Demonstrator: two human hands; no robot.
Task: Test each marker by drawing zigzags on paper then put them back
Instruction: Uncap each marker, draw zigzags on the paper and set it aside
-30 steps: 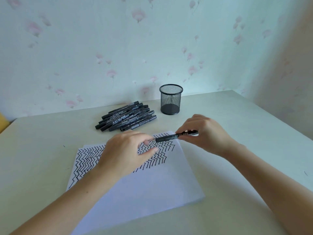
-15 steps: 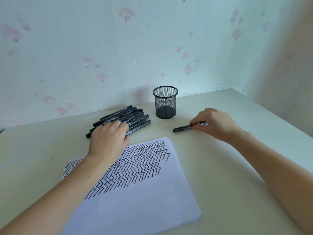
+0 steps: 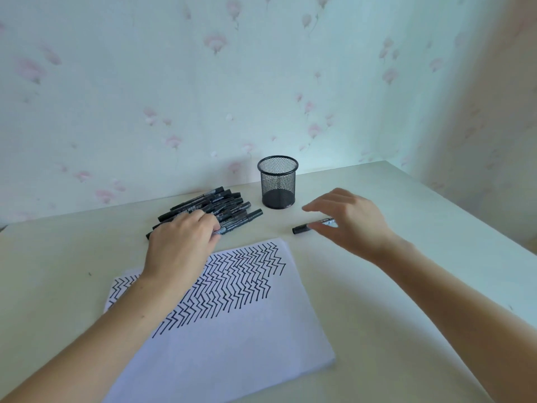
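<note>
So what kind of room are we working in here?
Likely a home room, at a desk pushed into a corner: floral wallpaper on both walls, a pale tabletop, and a mesh pen cup beside a pile of markers.

Pale cream table (image 3: 377, 330) filling the lower view, butted into a room corner. Wallpaper (image 3: 174, 82) behind, pale green-white with scattered faded pink flowers; adjoining wall on the right in the same print, shaded warmer. Small dark speck (image 3: 89, 274) on the tabletop toward the left edge.
</note>
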